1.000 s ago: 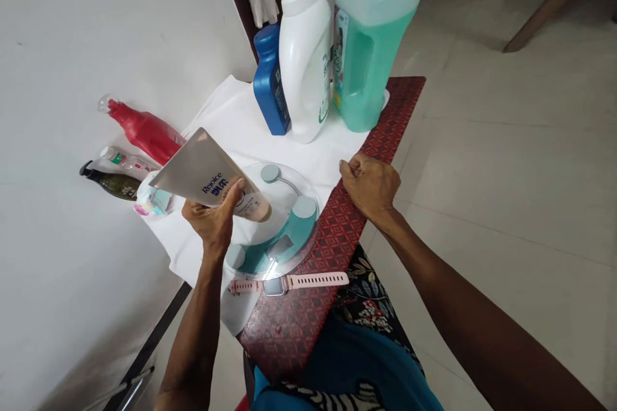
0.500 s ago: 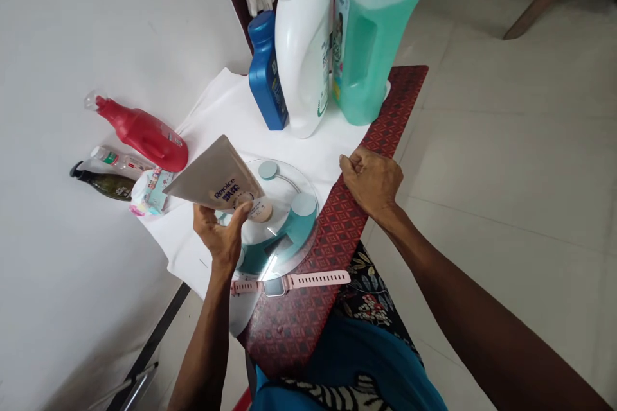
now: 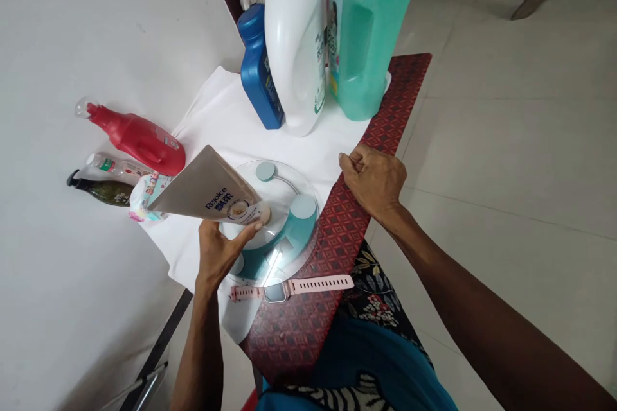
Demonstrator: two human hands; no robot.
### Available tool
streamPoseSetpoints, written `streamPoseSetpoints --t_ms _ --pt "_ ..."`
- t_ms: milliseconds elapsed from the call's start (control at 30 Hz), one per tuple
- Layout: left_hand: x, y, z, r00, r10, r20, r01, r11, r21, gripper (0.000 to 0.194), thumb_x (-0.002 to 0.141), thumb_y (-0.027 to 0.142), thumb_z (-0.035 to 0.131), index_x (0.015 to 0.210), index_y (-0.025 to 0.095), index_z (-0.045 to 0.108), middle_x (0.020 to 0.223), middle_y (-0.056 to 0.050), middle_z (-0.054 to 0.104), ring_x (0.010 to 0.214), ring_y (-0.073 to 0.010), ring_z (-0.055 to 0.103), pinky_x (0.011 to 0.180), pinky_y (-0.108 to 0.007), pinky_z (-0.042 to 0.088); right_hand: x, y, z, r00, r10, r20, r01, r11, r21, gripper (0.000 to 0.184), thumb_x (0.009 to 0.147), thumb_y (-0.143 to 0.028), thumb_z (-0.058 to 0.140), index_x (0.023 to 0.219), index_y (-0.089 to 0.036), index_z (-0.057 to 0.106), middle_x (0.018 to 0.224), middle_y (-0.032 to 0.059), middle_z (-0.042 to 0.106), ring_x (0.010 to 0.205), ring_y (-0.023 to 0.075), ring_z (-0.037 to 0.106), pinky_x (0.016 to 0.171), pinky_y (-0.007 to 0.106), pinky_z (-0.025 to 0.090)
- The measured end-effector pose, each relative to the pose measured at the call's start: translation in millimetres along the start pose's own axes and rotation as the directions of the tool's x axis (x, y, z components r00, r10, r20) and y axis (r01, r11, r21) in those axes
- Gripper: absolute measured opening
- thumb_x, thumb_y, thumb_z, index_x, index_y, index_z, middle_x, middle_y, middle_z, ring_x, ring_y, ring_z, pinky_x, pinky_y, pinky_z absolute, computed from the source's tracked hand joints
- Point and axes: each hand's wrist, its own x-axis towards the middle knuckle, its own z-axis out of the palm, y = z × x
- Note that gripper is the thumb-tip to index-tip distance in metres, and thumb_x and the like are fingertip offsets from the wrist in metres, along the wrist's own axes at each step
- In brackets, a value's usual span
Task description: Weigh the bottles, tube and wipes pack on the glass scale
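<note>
Red patterned table (image 3: 294, 334) is bearing a white cloth (image 3: 212, 112) and a round glass scale (image 3: 301, 237). Left hand (image 3: 216, 250) is half curling around the near side of the Rejoice tube (image 3: 207, 186), thumb pressing by its cap end; tube is leaning over the scale, wide end rising beyond the hand. Right hand (image 3: 373, 180) is making a fist at the table edge, holding nothing visible

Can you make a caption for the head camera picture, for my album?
Left hand on a Rejoice tube above a round glass scale; right fist at the table's edge.
</note>
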Motion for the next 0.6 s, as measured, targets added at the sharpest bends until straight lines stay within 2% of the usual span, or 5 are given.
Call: streamPoseSetpoints --t_ms 67,167,300,467,600 --pt "2 4 11.9 0.999 -0.044 0.022 0.045 0.998 -0.053 0.035 0.068 0.049 0.098 0.089 0.025 0.085 0.098 -0.011 0.084 0.097 -0.038 0.08 0.094 -0.057 0.068 0 1 0 1.0 -0.005 -0.004 0.005 1.0 0.001 0.031 0.099 -0.037 0.058 0.072 -0.026 0.049 0.075 0.007 0.065 0.072 0.0232 0.056 0.07 0.036 0.028" --pt "20 11 20.6 0.99 -0.072 -0.125 0.051 0.985 -0.162 0.038 0.066 0.049 0.099 0.088 0.022 0.085 0.096 -0.01 0.084 0.091 -0.0349 0.081 0.087 -0.054 0.07 1 5 3 0.999 -0.032 -0.034 0.034 0.999 0.036 0.032 0.099 -0.039 0.058 0.071 -0.026 0.049 0.073 0.0054 0.065 0.069 0.0213 0.054 0.068 0.035 0.027" --pt "84 17 24.1 0.947 -0.003 -0.32 -0.076 0.969 -0.234 0.049 0.072 0.053 0.094 0.098 0.013 0.081 0.104 -0.014 0.083 0.098 -0.0315 0.08 0.081 -0.043 0.07 2 9 6 0.994 -0.075 -0.078 0.082 0.992 0.092 0.034 0.097 -0.04 0.059 0.069 -0.026 0.046 0.07 0.0043 0.063 0.065 0.0193 0.052 0.066 0.035 0.026" --pt "187 11 57.2 0.957 -0.075 -0.279 -0.013 0.954 -0.299 0.051 0.071 0.048 0.094 0.1 0.01 0.075 0.102 -0.015 0.08 0.087 -0.0265 0.079 0.068 -0.035 0.068 3 7 4 0.995 -0.061 -0.077 0.07 0.99 0.122 0.034 0.094 -0.039 0.059 0.068 -0.025 0.044 0.068 0.0039 0.062 0.064 0.0175 0.05 0.066 0.033 0.024" --pt "236 4 102.1 0.969 -0.097 -0.228 0.034 0.964 -0.265 0.039 0.078 0.035 0.088 0.102 0.011 0.069 0.101 -0.015 0.077 0.085 -0.0252 0.077 0.068 -0.036 0.066 3 6 3 0.994 -0.063 -0.086 0.075 0.988 0.134 0.035 0.094 -0.041 0.057 0.067 -0.024 0.042 0.066 0.0033 0.061 0.062 0.0167 0.047 0.065 0.033 0.023"
